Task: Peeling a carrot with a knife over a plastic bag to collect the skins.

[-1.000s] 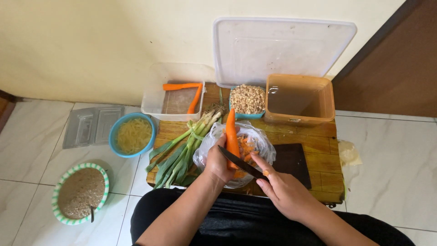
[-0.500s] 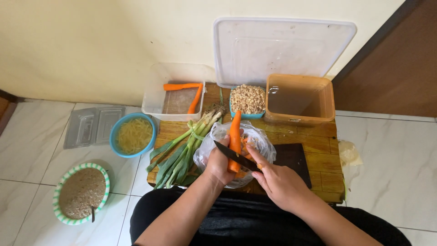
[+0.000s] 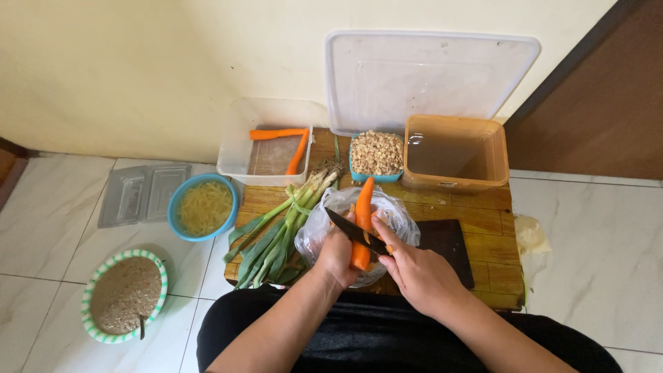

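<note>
My left hand [image 3: 336,257] grips an orange carrot [image 3: 362,207] by its lower end, tip pointing away from me, over a clear plastic bag [image 3: 314,231] holding peelings. My right hand [image 3: 414,269] holds a black knife [image 3: 353,231] whose blade lies across the carrot's middle. Both hands hover above a low wooden table [image 3: 490,207]. A dark cutting board [image 3: 447,242] lies just right of the bag.
A bunch of leeks [image 3: 283,224] lies left of the bag. Behind are a clear container with two carrots [image 3: 276,141], a bowl of chopped nuts [image 3: 376,153], an orange tub of water [image 3: 456,153] and a clear lid [image 3: 421,76]. On the floor: a blue bowl [image 3: 204,206], a green-rimmed bowl [image 3: 124,295].
The knife blade has slid along the carrot, back toward my left hand. The carrot has tilted slightly. Everything else stays put.
</note>
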